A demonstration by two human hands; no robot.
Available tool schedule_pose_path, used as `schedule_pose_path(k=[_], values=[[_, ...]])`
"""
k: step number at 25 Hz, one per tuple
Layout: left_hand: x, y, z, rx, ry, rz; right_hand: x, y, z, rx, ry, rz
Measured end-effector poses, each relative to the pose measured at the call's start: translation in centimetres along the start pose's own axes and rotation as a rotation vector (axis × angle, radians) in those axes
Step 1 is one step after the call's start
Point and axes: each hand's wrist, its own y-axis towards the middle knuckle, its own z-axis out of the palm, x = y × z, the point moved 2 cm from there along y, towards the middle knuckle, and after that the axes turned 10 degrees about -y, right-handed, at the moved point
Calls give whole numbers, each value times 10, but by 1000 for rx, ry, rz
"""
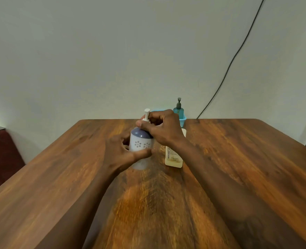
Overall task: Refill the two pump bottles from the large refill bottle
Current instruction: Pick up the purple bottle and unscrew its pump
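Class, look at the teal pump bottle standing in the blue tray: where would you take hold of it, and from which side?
Probably the shoulder of the teal pump bottle, below its dark pump, reached from above: it stands upright and the wall of the blue tray covers its base.

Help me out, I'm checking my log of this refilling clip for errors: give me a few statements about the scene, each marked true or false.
1. The left hand grips the body of the white pump bottle, and the right hand grips it at its pump. True.
2. The pump is already off the white pump bottle. False: it still stands on top of the bottle.
3. The refill bottle sits on the table, in neither hand. True.
4. The teal pump bottle stands upright in a blue tray. True.
5. The blue tray sits at the table's near edge. False: it is at the far edge.
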Motion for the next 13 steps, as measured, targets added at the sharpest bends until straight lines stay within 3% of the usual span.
schedule_pose_path(k=[3,7,13], values=[[7,-5,-2,61,-100,-45,-6,-2,1,110,53,16],[11,-9,1,-33,-4,-13,-12,-2,6,191,-35,36],[16,-7,4,-121,53,74,-12,-1,19,-83,-218,18]])
